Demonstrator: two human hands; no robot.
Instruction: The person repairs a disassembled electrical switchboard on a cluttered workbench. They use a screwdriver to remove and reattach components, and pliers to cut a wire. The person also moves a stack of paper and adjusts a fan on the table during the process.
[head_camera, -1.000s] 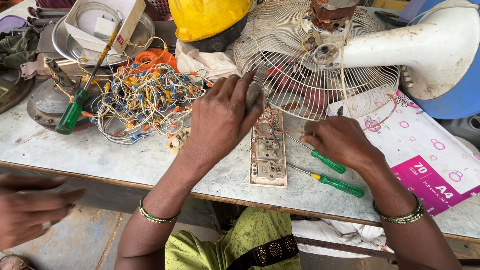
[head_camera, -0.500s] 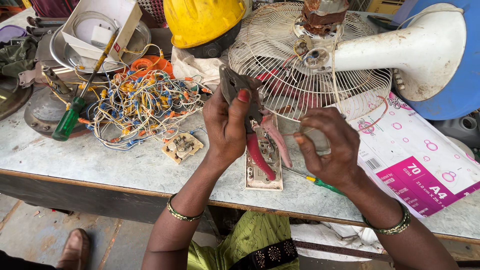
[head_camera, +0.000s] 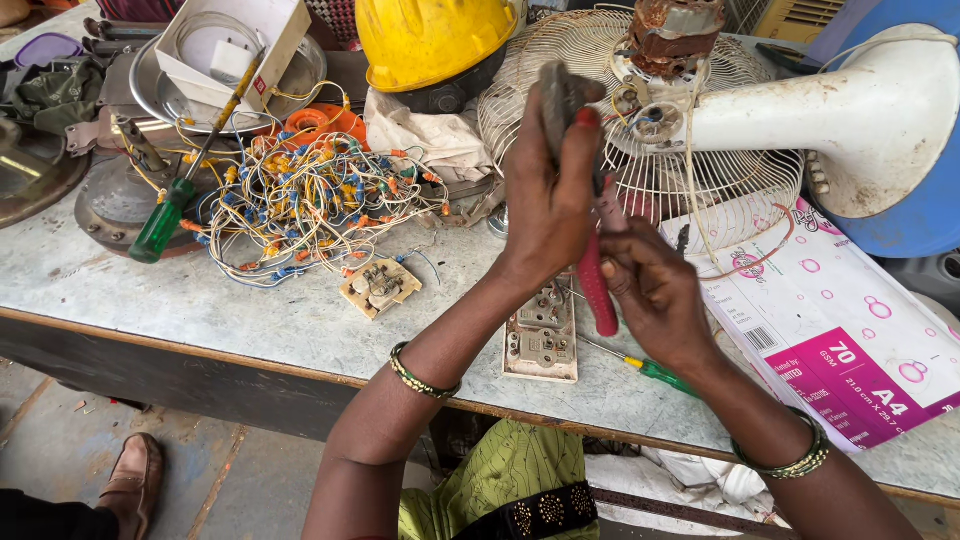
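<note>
- Red-handled pliers (head_camera: 597, 285) raised over the bench (head_camera: 250, 315), upright, head hidden behind left-hand fingers.
- Left hand (head_camera: 548, 190) clamped round a dark grey piece (head_camera: 556, 95) and the pliers' upper part; right hand (head_camera: 655, 290) closed on the red handle lower down. Hands touching, pressed together.
- Containers: white cardboard box (head_camera: 240, 45) at back left, w/ white coiled cable + small white fitting inside; it sits in a round metal tray (head_camera: 300, 75). Yellow hard hat (head_camera: 435, 40) dome-up, contents not visible.
- Vs 0.5 s ago: pliers were lower, nearer the socket plate, handles splayed; now lifted higher, in front of the fan grille (head_camera: 640, 160). Both hands up w/ them. 1 s ago both hands lay flat on bench.
- Counts: 1 pliers, 2 green-handled screwdrivers (big one (head_camera: 160, 225) left, small one (head_camera: 655, 372) under right wrist), 1 long socket plate (head_camera: 542, 335), 1 small switch plate (head_camera: 380, 285), 1 tangle of coloured wires (head_camera: 310, 200), 1 paper ream pack (head_camera: 850, 350).
- Someone else's brown shoe (head_camera: 130, 485) on floor, lower left.
</note>
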